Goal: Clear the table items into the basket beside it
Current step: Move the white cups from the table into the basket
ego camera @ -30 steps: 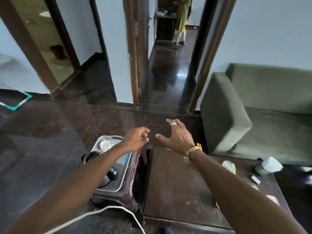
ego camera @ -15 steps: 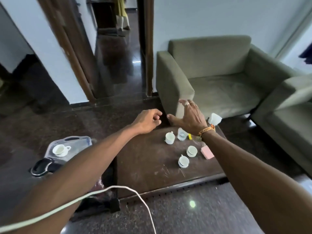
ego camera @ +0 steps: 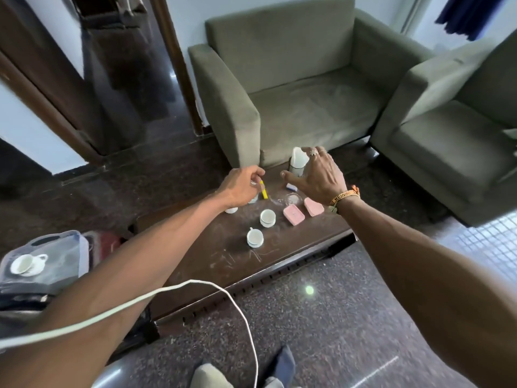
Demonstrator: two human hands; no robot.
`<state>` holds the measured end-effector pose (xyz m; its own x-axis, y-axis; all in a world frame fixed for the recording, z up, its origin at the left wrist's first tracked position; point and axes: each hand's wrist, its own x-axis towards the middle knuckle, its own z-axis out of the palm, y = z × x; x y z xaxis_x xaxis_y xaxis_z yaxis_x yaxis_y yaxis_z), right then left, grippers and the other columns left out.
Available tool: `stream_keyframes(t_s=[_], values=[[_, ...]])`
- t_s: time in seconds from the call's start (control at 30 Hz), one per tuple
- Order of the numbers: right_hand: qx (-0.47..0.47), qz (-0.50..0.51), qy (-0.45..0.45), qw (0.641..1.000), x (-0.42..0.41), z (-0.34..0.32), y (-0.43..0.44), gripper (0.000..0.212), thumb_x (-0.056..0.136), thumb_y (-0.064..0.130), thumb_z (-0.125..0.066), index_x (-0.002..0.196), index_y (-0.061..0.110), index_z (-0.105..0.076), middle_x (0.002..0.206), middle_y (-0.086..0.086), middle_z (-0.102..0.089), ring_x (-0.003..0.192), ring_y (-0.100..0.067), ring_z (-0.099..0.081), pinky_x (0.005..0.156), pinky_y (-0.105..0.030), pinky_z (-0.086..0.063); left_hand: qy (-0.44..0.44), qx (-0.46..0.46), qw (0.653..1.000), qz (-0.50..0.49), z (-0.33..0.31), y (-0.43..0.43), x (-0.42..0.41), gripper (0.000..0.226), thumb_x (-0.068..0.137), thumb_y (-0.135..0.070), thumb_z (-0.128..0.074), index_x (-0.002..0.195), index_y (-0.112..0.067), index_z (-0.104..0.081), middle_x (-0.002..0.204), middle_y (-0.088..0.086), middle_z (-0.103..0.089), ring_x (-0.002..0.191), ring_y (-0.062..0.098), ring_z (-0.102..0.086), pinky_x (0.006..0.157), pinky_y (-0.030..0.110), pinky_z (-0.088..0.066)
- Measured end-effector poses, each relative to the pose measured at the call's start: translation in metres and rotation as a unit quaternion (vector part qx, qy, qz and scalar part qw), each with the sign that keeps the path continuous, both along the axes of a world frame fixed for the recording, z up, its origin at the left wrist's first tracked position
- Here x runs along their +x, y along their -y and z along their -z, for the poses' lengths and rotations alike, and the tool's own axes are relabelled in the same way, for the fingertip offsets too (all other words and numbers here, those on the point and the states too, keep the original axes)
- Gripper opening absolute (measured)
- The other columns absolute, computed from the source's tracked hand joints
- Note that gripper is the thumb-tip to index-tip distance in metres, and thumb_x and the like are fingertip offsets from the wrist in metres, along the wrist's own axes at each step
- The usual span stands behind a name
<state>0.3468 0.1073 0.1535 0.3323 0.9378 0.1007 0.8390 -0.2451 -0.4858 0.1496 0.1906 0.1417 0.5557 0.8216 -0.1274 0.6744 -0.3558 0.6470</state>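
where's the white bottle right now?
Head view: the white bottle stands at the far edge of the table, in front of the left armchair, just beside the spread fingers of the right hand.

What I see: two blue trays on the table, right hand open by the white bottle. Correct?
The head view shows the two trays are pink, not blue. They lie on the table, and the right hand is open by the white bottle.

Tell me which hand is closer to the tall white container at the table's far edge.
Right. The right hand is spread just beside the white container, its fingertips by the top; the left hand is farther left, near the yellow item.
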Motion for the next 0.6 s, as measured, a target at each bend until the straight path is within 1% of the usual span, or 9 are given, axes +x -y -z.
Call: stream_keyframes(t_s=[0.07, 0.17, 0.23, 0.3, 0.37, 0.47, 0.6], values=[[0.0, 0.012, -0.004, 1.0, 0.018, 0.003, 0.007, 0.092, 0.075, 0.069, -0.068, 0.142, 0.011, -0.046, 0.133, -0.012, -0.054, 0.125, -0.032, -0.053, 0.106, -0.04, -0.042, 0.001, -0.004, 1.0, -0.002, 0.002, 0.002, 0.018, 0.036, 0.087, -0.018, -0.068, 0.123, -0.015, -0.064, 0.105, 0.001, -0.07, 0.091, 0.02, -0.068, 0.09, 0.033, -0.052], [-0.016, 0.038, -0.01, 0.999, 0.037, 0.013, 0.017, 0.093, 0.075, 0.07, -0.069, 0.142, 0.01, -0.045, 0.132, -0.013, -0.053, 0.123, -0.033, -0.053, 0.104, -0.042, -0.044, -0.005, -0.015, 1.0, 0.006, 0.014, 0.006, 0.038, 0.037, 0.087, -0.019, -0.069, 0.123, -0.017, -0.063, 0.107, 0.0, -0.07, 0.093, 0.02, -0.068, 0.089, 0.031, -0.052], [-0.021, 0.044, -0.009, 0.999, 0.045, 0.025, 0.023, 0.086, 0.078, 0.065, -0.07, 0.138, 0.008, -0.047, 0.129, -0.016, -0.054, 0.119, -0.035, -0.054, 0.101, -0.044, -0.045, -0.016, -0.02, 0.999, 0.023, 0.027, 0.007, 0.048, 0.037, 0.086, -0.019, -0.07, 0.122, -0.018, -0.063, 0.106, -0.001, -0.07, 0.091, 0.02, -0.068, 0.089, 0.031, -0.052], [-0.025, 0.043, -0.008, 0.999, 0.048, 0.038, 0.027, 0.08, 0.08, 0.06, -0.071, 0.134, 0.006, -0.049, 0.126, -0.018, -0.055, 0.116, -0.037, -0.055, 0.098, -0.045, -0.046, -0.03, -0.026, 0.998, 0.043, 0.043, 0.006, 0.053, 0.037, 0.084, -0.02, -0.07, 0.121, -0.019, -0.063, 0.102, -0.004, -0.069, 0.088, 0.02, -0.068, 0.089, 0.035, -0.052], [-0.05, 0.052, -0.017, 0.997, 0.051, 0.048, 0.027, 0.083, 0.079, 0.06, -0.07, 0.14, 0.009, -0.044, 0.13, -0.016, -0.052, 0.118, -0.035, -0.054, 0.098, -0.045, -0.048, -0.041, -0.026, 0.997, 0.056, 0.059, 0.0, 0.057, 0.037, 0.083, -0.023, -0.07, 0.12, -0.022, -0.063, 0.097, -0.008, -0.065, 0.082, 0.017, -0.066, 0.087, 0.038, -0.054], [-0.077, 0.069, -0.027, 0.994, 0.055, 0.059, 0.021, 0.089, 0.08, 0.061, -0.069, 0.147, 0.012, -0.038, 0.136, -0.013, -0.048, 0.123, -0.033, -0.052, 0.098, -0.046, -0.049, -0.049, -0.028, 0.996, 0.062, 0.074, -0.018, 0.063, 0.037, 0.082, -0.024, -0.069, 0.118, -0.023, -0.064, 0.092, -0.012, -0.062, 0.077, 0.013, -0.063, 0.085, 0.038, -0.054], [-0.095, 0.079, -0.03, 0.992, 0.064, 0.066, 0.001, 0.09, 0.081, 0.061, -0.068, 0.149, 0.012, -0.036, 0.141, -0.012, -0.046, 0.126, -0.032, -0.051, 0.099, -0.044, -0.048, -0.047, -0.05, 0.997, 0.047, 0.088, -0.049, 0.075, 0.038, 0.082, -0.023, -0.069, 0.119, -0.022, -0.063, 0.098, -0.007, -0.067, 0.084, 0.018, -0.064, 0.086, 0.036, -0.053]])
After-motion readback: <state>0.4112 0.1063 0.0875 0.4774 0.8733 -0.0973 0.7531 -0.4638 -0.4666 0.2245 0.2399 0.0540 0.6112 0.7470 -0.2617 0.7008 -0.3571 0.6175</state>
